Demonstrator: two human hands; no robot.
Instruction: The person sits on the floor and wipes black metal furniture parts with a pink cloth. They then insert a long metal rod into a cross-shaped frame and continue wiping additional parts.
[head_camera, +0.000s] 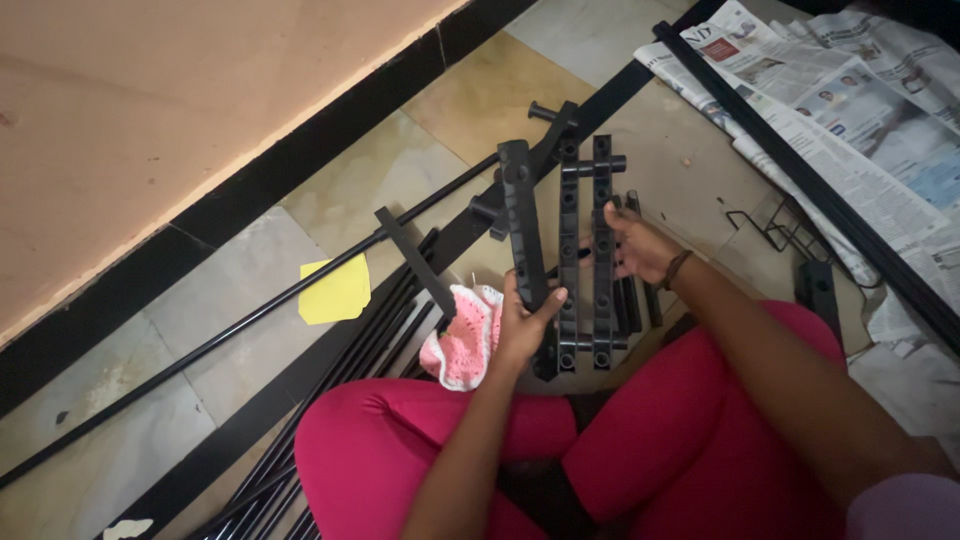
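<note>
**A:** What's nearest the camera?

**B:** Crossed legs in pink trousers (400, 440), the person sitting on the tiled floor (400, 170). Both forearms reach forward over them.

**A:** And the hands?

**B:** The left hand (525, 325) has its grip closed around the lower part of a black plastic bar with holes (522, 225), thumb across the front, the bar standing nearly upright. The right hand (635, 245) has its fingers pressed against the side of a black plastic ladder-shaped frame (588, 250), two holed rails joined by short rungs. Whether that grip is fully wrapped round the rail I cannot tell. A dark band sits on that wrist.

**A:** How do bar and frame sit?

**B:** Just beside each other, the bar left of the frame, both held above the floor before the knees.

**A:** Around them?

**B:** A pink and white crocheted cloth (462, 340) lies by the left hand, over a bundle of black metal rods (340, 390). Further left, a yellow paper (335, 292). Farther off, a long black rod (250, 315) runs along the wall, and newspapers (860, 110) are spread at the upper right.
</note>
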